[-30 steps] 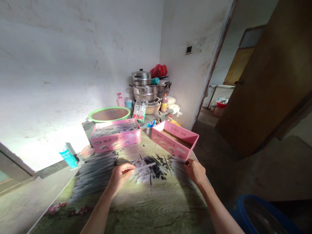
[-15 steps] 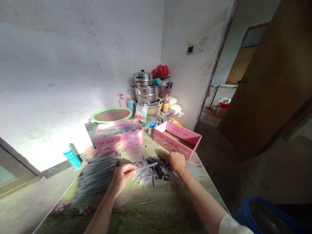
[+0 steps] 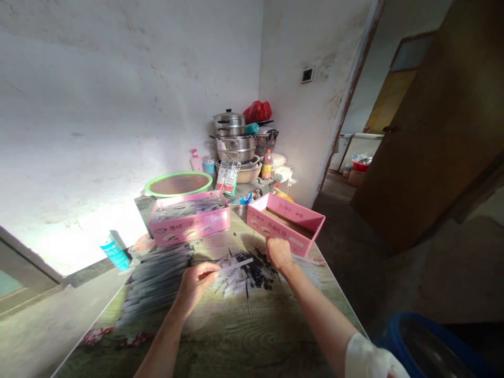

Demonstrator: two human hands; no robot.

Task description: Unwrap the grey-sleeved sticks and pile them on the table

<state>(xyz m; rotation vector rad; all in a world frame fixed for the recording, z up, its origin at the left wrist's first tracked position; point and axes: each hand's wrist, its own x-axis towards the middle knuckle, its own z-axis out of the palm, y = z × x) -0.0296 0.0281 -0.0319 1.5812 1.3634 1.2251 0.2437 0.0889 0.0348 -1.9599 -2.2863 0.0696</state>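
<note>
My left hand (image 3: 193, 284) pinches the near end of a translucent whitish strip (image 3: 239, 263), which points right over a loose pile of short black and pale pieces (image 3: 260, 274). Closed fingers on my right hand (image 3: 279, 253) are at the pile's right edge, just in front of the right pink box (image 3: 293, 237); what they hold, if anything, is hidden. Long grey translucent strips (image 3: 153, 283) lie stacked to the left of my left hand. Behind them, the left pink box (image 3: 189, 231) is full of similar strips. More pale strips (image 3: 311, 269) lie beyond my right wrist.
The wood-patterned table (image 3: 236, 341) carries all this. Behind it stand a green-rimmed basin (image 3: 179, 184), stacked steel pots (image 3: 235, 149) and a drink bottle (image 3: 266, 165). A blue-and-white can (image 3: 114, 253) is at the left, a blue tub (image 3: 397, 336) at the lower right.
My right hand has shifted slightly left and up, from the pile's right edge towards its middle. My left hand still holds the strip in nearly the same place.
</note>
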